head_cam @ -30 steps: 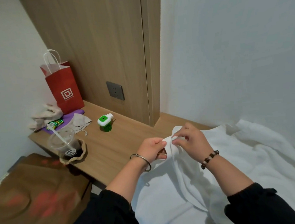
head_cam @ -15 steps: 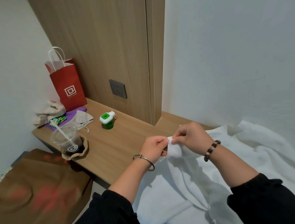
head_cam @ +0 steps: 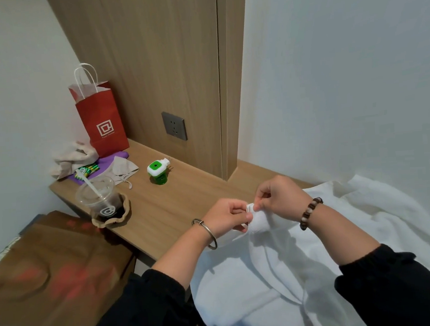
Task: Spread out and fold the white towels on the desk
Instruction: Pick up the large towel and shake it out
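Observation:
A large white towel (head_cam: 281,273) lies crumpled over the right half of the wooden desk (head_cam: 171,207) and hangs off its front edge. One corner of it is lifted above the desk. My left hand (head_cam: 226,217) and my right hand (head_cam: 278,199) both pinch that corner, fingertips almost touching each other. The cloth drapes down from the hands in long folds. More white towel (head_cam: 382,206) is heaped toward the wall at the right.
On the desk's left end stand a red paper bag (head_cam: 101,120), a plastic cup with dark drink (head_cam: 101,200), a green-and-white plug-in device (head_cam: 158,171), beige cloths (head_cam: 73,158) and a purple item. A brown paper bag (head_cam: 50,273) sits below left. A wall socket (head_cam: 174,126) is behind.
Both hands have drawn closer together on the towel corner and lifted it slightly. The view has shifted a little, otherwise the desk items stay put.

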{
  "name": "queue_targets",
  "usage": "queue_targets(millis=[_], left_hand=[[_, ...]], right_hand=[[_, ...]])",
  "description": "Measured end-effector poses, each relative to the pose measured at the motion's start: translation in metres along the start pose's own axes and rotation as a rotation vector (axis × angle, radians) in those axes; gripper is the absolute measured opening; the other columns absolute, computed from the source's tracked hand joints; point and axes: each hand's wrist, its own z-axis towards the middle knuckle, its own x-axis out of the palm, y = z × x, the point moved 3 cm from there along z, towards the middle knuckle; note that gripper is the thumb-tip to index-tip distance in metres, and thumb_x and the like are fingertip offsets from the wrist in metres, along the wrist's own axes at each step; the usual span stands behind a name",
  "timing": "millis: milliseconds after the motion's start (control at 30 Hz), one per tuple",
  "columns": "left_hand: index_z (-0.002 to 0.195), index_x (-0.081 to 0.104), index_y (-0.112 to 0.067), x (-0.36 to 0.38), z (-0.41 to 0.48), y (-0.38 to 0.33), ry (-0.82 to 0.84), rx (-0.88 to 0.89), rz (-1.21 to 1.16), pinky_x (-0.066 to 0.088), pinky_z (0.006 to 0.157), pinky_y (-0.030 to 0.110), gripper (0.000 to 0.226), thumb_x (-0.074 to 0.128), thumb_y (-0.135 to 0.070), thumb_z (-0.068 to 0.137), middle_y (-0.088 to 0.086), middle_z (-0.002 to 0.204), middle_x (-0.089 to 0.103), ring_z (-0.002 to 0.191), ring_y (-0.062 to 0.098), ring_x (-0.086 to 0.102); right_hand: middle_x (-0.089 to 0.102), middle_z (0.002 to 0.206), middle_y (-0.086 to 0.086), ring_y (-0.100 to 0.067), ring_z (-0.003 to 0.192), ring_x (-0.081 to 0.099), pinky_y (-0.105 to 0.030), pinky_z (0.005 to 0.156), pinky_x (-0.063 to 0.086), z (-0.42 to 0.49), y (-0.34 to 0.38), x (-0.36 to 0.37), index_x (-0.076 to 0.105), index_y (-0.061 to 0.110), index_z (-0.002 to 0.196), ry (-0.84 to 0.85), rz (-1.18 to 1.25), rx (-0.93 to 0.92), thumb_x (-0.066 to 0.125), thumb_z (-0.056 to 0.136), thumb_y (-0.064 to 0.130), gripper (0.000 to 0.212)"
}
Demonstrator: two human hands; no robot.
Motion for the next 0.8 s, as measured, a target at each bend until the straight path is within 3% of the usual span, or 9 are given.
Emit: queue_targets(millis=[233,500,600,700,800], left_hand=[[0.083,0.063,-0.008,0.000,0.004,-0.001,0.034,0.013,0.176,0.054,0.065,0.015,0.013,0.060,0.003,0.088,-0.015,0.042,0.053,0.049,-0.004,0.056],[0.102,0.063,0.008,-0.002,0.008,0.007,0.047,-0.013,0.148,0.054,0.067,0.015,0.015,0.058,0.003,0.089,-0.015,0.046,0.057,0.051,-0.004,0.057],[0.089,0.064,-0.002,-0.001,0.007,0.008,0.087,-0.028,0.130,0.052,0.065,0.013,0.009,0.056,0.003,0.090,-0.015,0.049,0.059,0.053,-0.004,0.059],[0.074,0.059,-0.013,0.000,0.008,0.011,0.107,-0.055,0.123,0.052,0.065,0.013,0.024,0.054,0.004,0.091,-0.015,0.047,0.058,0.053,-0.004,0.058],[0.073,0.058,-0.014,-0.001,0.008,0.014,0.099,-0.064,0.128,0.051,0.063,0.012,0.026,0.053,0.003,0.092,-0.015,0.047,0.058,0.052,-0.004,0.058]], right_hand=[[0.054,0.055,0.016,0.002,0.052,0.048,-0.011,0.049,0.034,0.005,0.009,0.002,0.068,0.017,0.064,0.094,-0.138,-0.081,0.080,0.072,0.020,0.014],[0.055,0.053,0.017,0.004,0.051,0.048,-0.009,0.050,0.035,0.013,0.007,0.005,0.062,0.024,0.057,0.127,-0.135,-0.098,0.082,0.070,0.019,0.025],[0.056,0.053,0.016,0.002,0.053,0.050,-0.009,0.052,0.035,0.015,0.005,0.006,0.062,0.025,0.055,0.157,-0.127,-0.104,0.082,0.070,0.018,0.025],[0.057,0.056,0.015,0.001,0.056,0.050,-0.012,0.054,0.037,0.017,0.005,0.007,0.063,0.023,0.056,0.184,-0.123,-0.100,0.082,0.070,0.017,0.023],[0.060,0.075,0.008,-0.010,0.073,0.056,-0.022,0.070,0.044,0.020,0.006,0.010,0.069,0.012,0.065,0.215,-0.095,-0.119,0.081,0.070,0.016,0.014]])
